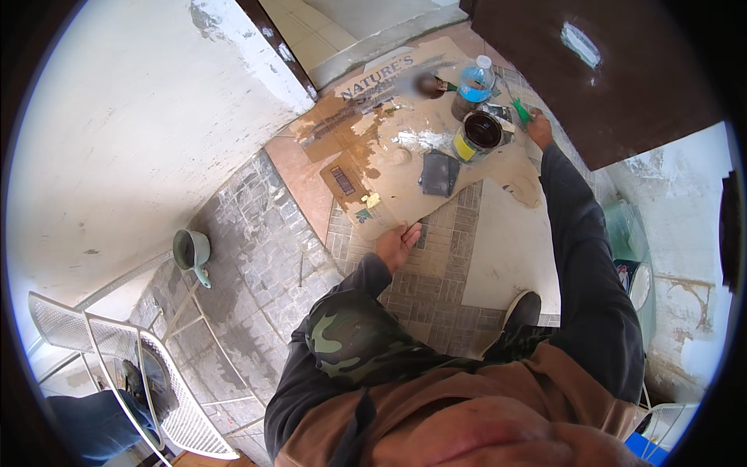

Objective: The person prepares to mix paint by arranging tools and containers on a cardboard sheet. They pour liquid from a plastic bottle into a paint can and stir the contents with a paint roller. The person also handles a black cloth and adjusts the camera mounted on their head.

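Note:
A flat cardboard sheet (420, 194), stained and partly torn, lies on the floor ahead of me. My left hand (397, 247) is at its near edge, thumb and fingers closed on the cardboard. Off the sheet's right side, my right hand (538, 131) grips the green handle (520, 110) of a tool with a narrow grey shaft; its tip is hard to make out. Close by, an open can (467, 149) with dark brown contents stands beside a clear plastic bottle (476, 82) with dark liquid. A dark rectangular pad (440, 173) lies on the cardboard, and a dark round object (426, 86) sits behind.
A dark brown door (607, 70) with a white patch is at the upper right. To the left, a greenish handled dipper (198, 247) stands on the tiles by the white wall (132, 156). A white metal chair (187, 397) is lower left. Containers (640, 286) line the right wall.

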Motion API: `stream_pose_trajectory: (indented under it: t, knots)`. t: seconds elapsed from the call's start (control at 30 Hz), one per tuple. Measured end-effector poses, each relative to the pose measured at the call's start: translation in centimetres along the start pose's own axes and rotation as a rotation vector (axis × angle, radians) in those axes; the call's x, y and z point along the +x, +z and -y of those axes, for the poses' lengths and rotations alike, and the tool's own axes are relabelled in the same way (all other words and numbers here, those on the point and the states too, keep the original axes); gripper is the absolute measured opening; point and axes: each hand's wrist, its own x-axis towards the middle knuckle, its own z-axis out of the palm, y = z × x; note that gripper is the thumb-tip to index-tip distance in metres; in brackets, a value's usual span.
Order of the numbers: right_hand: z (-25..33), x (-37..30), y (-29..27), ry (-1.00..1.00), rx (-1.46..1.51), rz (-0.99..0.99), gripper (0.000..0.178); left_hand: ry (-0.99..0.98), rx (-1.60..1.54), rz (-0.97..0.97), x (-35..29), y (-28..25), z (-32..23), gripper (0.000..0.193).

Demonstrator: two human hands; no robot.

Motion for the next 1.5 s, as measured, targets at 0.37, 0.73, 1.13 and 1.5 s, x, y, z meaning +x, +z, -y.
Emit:
stream_pose_trajectory:
  t: [0.37, 0.73, 1.13, 1.5]
  knots:
    - [-1.9, -0.3, 0.8, -0.197, -0.099, -0.019, 0.041, -0.343, 0.325, 0.105, -0.7, -0.1, -1.9, 0.038]
    - [1.3, 0.2, -3.2, -0.044, -0.066, 0.306, 0.037, 0.110, 0.923, -0.090, -18.8, 9.4, -18.7, 0.012]
    - [-1.0, -1.5, -5.3, 0.106, 0.154, 0.246, 0.035, 0.499, 1.886, 0.042, -18.2, 35.9, -19.9, 0.048]
    - [2.6, -4.3, -23.1, -0.002, 0.245, 0.253, 0.026, 0.552, 2.271, 0.919, -21.8, 35.3, -8.7, 0.059]
